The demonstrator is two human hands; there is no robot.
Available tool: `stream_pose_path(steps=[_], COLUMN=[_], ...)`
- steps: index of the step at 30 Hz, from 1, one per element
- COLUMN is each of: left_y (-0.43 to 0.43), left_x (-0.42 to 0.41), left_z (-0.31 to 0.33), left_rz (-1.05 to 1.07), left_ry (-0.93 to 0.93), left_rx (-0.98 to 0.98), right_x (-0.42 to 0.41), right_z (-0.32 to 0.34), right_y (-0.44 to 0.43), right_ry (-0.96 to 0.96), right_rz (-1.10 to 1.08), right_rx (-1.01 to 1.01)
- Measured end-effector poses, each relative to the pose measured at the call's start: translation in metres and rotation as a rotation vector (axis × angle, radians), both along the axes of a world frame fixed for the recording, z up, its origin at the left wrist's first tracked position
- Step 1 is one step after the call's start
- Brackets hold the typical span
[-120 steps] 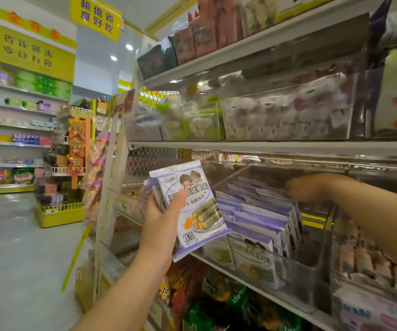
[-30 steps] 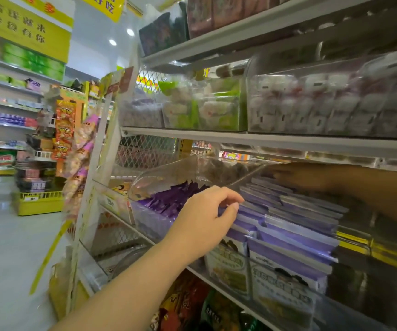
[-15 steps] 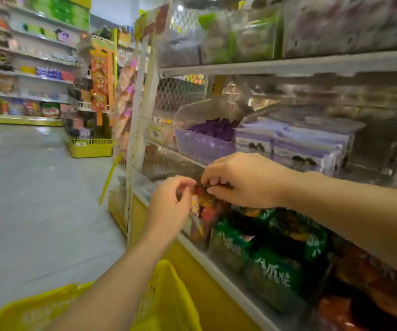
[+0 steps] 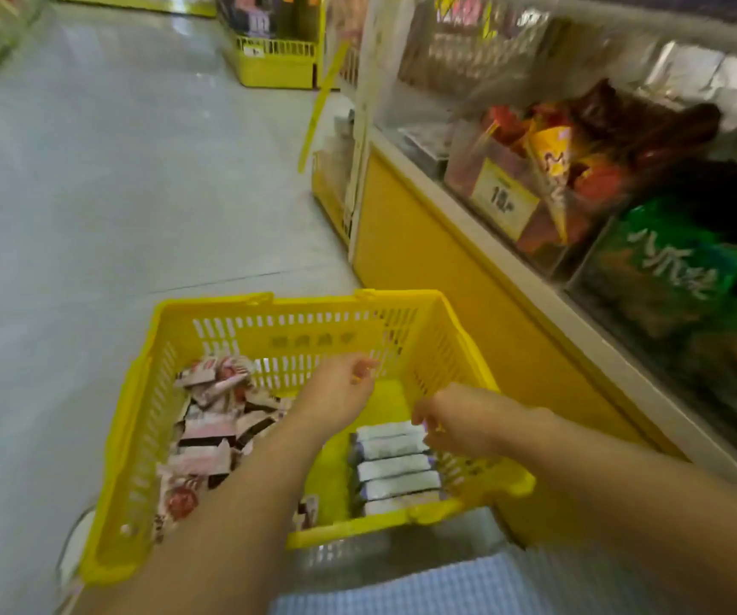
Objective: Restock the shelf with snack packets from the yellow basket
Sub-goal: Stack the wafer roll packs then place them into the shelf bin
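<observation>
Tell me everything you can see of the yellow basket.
The yellow basket is slotted plastic, rectangular, open-topped, upright beside the shelf's yellow base. Inside: jumbled pink-white packets on the left, a neat row of white-purple packets on the right. The left hand and right hand reach in; contact is unclear.

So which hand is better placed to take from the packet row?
The right hand, at the far end of the packet row; the left hand hovers beside it, over the yellow basket.
</observation>
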State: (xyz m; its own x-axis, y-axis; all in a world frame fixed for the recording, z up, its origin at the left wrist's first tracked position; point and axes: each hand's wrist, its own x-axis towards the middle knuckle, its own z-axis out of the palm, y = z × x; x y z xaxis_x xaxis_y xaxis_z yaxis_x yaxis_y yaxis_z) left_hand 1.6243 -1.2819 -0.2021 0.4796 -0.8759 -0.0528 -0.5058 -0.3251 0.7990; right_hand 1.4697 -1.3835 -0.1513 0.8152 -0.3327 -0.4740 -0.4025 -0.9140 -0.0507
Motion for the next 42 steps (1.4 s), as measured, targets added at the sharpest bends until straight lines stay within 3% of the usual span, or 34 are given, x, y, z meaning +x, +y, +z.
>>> stream_pose_path(steps=[4,6,9,14,18,23,30,32,35,38,42], left_y=[-0.006,-0.015,-0.028,-0.030,-0.027,-0.033,-0.040,-0.042,-0.040,-0.031,-0.015], left_x=[0.019,0.028,0.032,0.028,0.031,0.037,0.049,0.048,0.046,0.040,0.021], left_z=[-0.060,-0.080,-0.102,-0.126,-0.136,-0.137,-0.105,-0.079,-0.024,0.034,0.113], left_rz=[-0.150,-0.254,-0.322,-0.348,-0.226,-0.130,0.177,0.303,0.426,0.284,0.017], left_ry=[0.153,0.112,0.044,0.103,0.191,0.288,0.459,0.616,1.043,1.244,1.226], left_rx=[0.409,0.561,0.644,0.733,0.667,0.551,0.245,0.159,0.096,0.105,0.027], right_x=[0.014,0.019,0.032,0.050,0.057,0.058,0.063,0.064,0.063,0.058,0.041], right_z=[-0.058,-0.085,-0.117,-0.153,-0.167,-0.178,-0.116,-0.083,-0.028,0.030,0.100], right_y=[-0.026,-0.037,-0.048,-0.055,-0.058,-0.059,-0.078,-0.078,-0.071,-0.056,-0.021], right_ry=[0.097,0.120,0.092,0.145,0.066,0.058,-0.278,-0.408,-0.636,-0.803,-0.918], right_rz=[-0.022,-0.027,-0.018,0.063,0.022,0.049,-0.316,-0.337,-0.377,-0.436,-0.458], right_rx=[0.060,0.070,0.079,0.086,0.140,0.032,0.223,0.248,0.206,0.271,0.499])
